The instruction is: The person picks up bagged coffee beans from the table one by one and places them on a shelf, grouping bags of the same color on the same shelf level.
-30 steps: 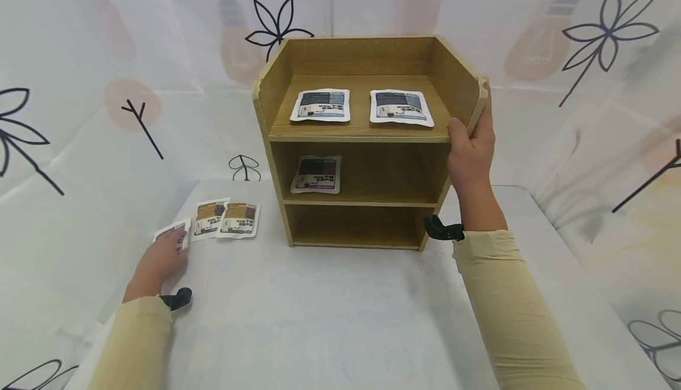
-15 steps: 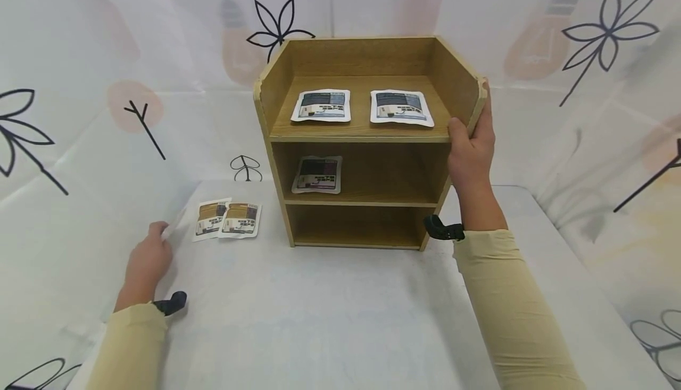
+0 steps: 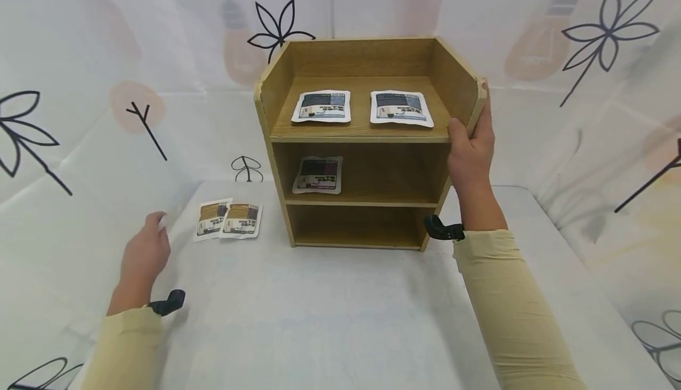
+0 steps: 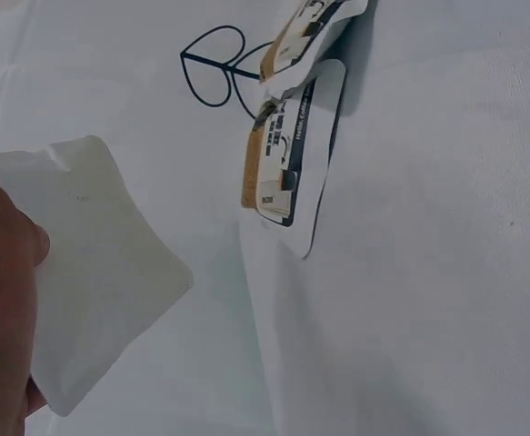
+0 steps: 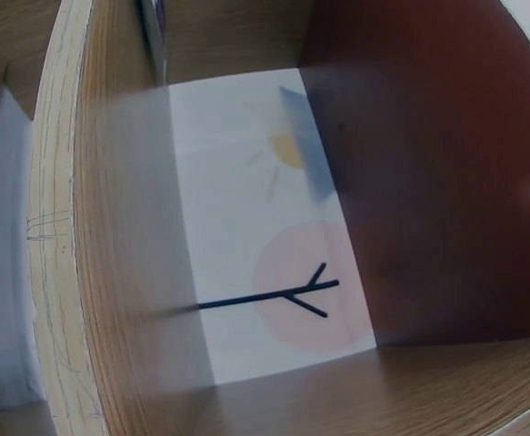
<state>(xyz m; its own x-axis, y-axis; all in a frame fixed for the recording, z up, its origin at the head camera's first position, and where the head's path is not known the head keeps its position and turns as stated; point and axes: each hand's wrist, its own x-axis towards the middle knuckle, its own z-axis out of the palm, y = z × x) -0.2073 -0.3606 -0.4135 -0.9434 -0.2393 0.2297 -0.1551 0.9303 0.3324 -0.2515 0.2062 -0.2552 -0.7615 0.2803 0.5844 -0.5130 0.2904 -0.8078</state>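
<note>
My left hand [image 3: 145, 254] pinches a flat white pouch [image 4: 101, 272] above the table's left edge. Its plain pale back shows in the left wrist view; the head view catches only a sliver. My right hand [image 3: 472, 148] grips the right side panel of a small wooden shelf [image 3: 362, 58], thumb at the front. Two blue-labelled pouches, a left one [image 3: 321, 106] and a right one [image 3: 401, 108], lie on the shelf's top. A purple-labelled pouch [image 3: 318, 175] lies at the left of the middle level. In the right wrist view, the shelf's boards fill the picture and the hand is hidden.
Two brown-labelled pouches lie left of the shelf, the right pouch [image 3: 241, 220] overlapping the left pouch [image 3: 211, 220]. The white table [image 3: 308, 313] stretches in front. Patterned white sheets [image 3: 85, 130] hang close behind and at both sides.
My left hand has lifted the pouch off the table beside the brown-labelled ones and drawn it slightly left, turning it nearly edge-on to the head view. The right hand stays on the shelf.
</note>
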